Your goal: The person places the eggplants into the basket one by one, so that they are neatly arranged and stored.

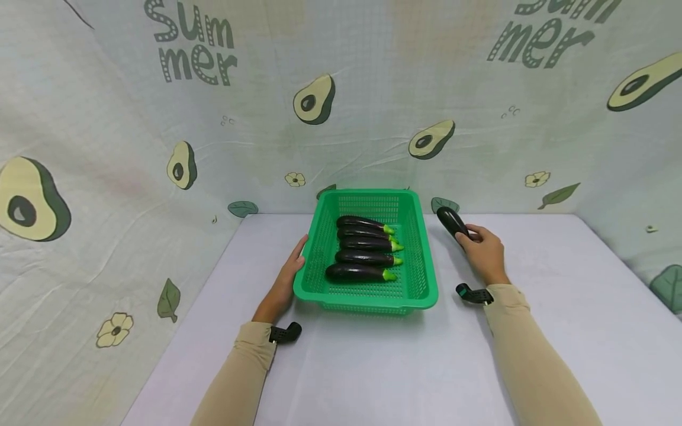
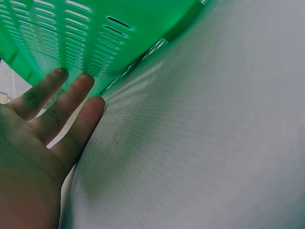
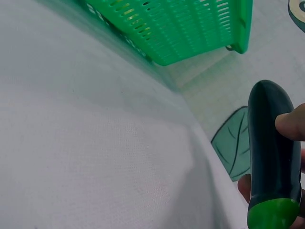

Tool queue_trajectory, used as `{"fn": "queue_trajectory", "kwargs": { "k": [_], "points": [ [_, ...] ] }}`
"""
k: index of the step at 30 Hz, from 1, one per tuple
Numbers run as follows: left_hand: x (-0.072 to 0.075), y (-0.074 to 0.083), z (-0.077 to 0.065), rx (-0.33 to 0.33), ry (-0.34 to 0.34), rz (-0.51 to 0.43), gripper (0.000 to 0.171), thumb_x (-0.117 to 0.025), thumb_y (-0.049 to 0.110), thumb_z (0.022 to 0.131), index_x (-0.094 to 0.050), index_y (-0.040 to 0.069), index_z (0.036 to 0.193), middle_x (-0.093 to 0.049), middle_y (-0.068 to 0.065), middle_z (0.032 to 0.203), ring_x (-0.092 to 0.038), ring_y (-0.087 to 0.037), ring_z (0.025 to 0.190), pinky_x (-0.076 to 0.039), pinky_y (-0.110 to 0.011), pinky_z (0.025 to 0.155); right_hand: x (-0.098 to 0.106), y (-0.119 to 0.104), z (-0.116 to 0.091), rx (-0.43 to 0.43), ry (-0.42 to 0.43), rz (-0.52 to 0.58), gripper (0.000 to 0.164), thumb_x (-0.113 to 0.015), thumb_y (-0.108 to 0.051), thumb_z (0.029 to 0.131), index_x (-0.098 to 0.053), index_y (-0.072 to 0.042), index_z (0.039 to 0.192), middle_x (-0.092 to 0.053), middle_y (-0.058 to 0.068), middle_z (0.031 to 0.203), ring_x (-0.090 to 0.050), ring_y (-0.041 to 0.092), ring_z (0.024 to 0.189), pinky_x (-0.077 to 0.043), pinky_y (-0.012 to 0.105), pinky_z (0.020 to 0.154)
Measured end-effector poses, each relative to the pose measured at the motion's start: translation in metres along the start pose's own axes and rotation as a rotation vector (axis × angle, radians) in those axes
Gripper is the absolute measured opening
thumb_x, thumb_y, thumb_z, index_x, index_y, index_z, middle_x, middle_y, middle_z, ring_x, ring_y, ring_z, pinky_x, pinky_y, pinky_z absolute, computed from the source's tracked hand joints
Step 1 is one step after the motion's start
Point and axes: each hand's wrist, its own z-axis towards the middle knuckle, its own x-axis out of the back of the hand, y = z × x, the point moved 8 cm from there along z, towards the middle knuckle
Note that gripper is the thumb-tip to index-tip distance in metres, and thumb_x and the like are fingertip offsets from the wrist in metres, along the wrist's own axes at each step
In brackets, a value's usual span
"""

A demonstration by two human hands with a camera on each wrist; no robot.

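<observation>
A green plastic basket (image 1: 367, 301) stands on the white table, with several dark eggplants (image 1: 364, 244) laid in a column inside, their green stem ends to the right. My left hand (image 1: 288, 273) is at the basket's left side; in the left wrist view its fingers (image 2: 78, 93) are stretched out against the slotted green wall. To the right of the basket, my right hand (image 1: 483, 253) grips another eggplant (image 3: 271, 152) between thumb and fingers. That eggplant is tilted, its rounded dark end pointing away and its green cap toward the wrist.
The white table (image 1: 341, 367) ends at a back edge against a hanging cloth (image 1: 367, 130) printed with avocados, leaves and flowers. A dark band with a small device (image 1: 474, 294) sits on the right wrist, and a similar one (image 1: 285, 333) on the left.
</observation>
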Motion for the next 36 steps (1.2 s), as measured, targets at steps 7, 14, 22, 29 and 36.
{"fn": "queue_trajectory", "kwargs": {
  "k": [7, 14, 22, 29, 36],
  "points": [
    [0.001, -0.001, -0.004, 0.007, 0.028, 0.042, 0.056, -0.026, 0.038, 0.108, -0.015, 0.030, 0.162, -0.013, 0.004, 0.166, -0.012, -0.021, 0.150, -0.010, -0.055, 0.116, -0.002, -0.002, -0.005, -0.018, -0.010, 0.019, 0.059, -0.063, -0.042, 0.096, -0.058, -0.002, 0.140, -0.063, 0.027, 0.121, -0.058, 0.036, 0.109, -0.042, 0.036, 0.084],
    [0.002, 0.001, -0.005, -0.011, 0.039, 0.044, 0.056, -0.027, 0.037, 0.108, -0.016, 0.028, 0.162, -0.014, 0.002, 0.166, -0.011, -0.022, 0.150, -0.008, -0.056, 0.116, -0.004, -0.003, -0.005, -0.025, -0.007, 0.046, 0.060, -0.064, -0.045, 0.096, -0.059, -0.004, 0.139, -0.064, 0.024, 0.119, -0.057, 0.030, 0.104, -0.042, 0.030, 0.079],
    [0.003, 0.005, -0.004, -0.009, 0.031, 0.030, 0.055, -0.028, 0.036, 0.107, -0.018, 0.033, 0.161, -0.014, 0.004, 0.165, -0.012, -0.020, 0.149, -0.009, -0.055, 0.116, -0.003, -0.011, -0.005, -0.024, -0.047, 0.116, 0.066, -0.063, -0.051, 0.095, -0.057, -0.005, 0.142, -0.065, 0.022, 0.121, -0.059, 0.018, 0.096, -0.045, 0.019, 0.073],
    [-0.002, 0.002, 0.001, -0.003, 0.014, 0.027, 0.056, -0.028, 0.037, 0.108, -0.016, 0.032, 0.162, -0.012, 0.004, 0.166, -0.010, -0.020, 0.150, -0.009, -0.054, 0.116, 0.003, -0.014, -0.006, -0.072, -0.084, 0.149, 0.070, -0.059, -0.054, 0.096, -0.052, -0.006, 0.146, -0.062, 0.021, 0.127, -0.058, 0.017, 0.102, -0.044, 0.018, 0.076],
    [0.001, 0.000, -0.002, 0.023, 0.010, 0.034, 0.056, -0.024, 0.029, 0.109, -0.011, 0.023, 0.163, -0.009, -0.001, 0.167, -0.008, -0.024, 0.150, -0.008, -0.056, 0.116, -0.006, -0.015, -0.007, -0.102, -0.128, 0.231, 0.071, -0.061, -0.052, 0.096, -0.049, -0.005, 0.147, -0.060, 0.022, 0.128, -0.064, 0.024, 0.101, -0.048, 0.016, 0.074]
  ]
}}
